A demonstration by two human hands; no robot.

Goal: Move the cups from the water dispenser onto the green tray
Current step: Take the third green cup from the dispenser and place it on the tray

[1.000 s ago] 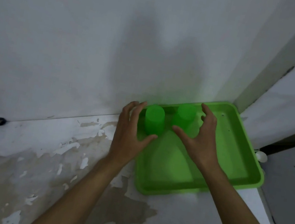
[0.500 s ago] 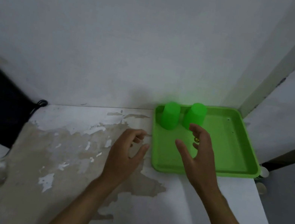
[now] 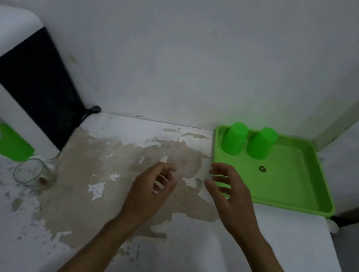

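Observation:
Two green cups stand upside down in the far left corner of the green tray [image 3: 295, 192]: the left cup [image 3: 233, 141] and the right cup [image 3: 260, 146], close side by side. My left hand [image 3: 152, 188] hovers over the worn counter, left of the tray, fingers loosely curled and holding nothing. My right hand [image 3: 228, 192] is at the tray's near left corner, fingers apart and empty. The water dispenser [image 3: 5, 71], white with a black back panel, fills the left edge; a green cup [image 3: 7, 145] shows partly on it.
A clear glass [image 3: 34, 173] stands on the counter by the dispenser. A black cable [image 3: 93, 111] runs along the wall behind it. The counter's paint is peeled in the middle. Walls close the back and the right; the counter edge drops off right of the tray.
Both hands let go of the two cups on the tray and drew back toward me and leftward. The view swung left, bringing the dispenser and the glass into sight.

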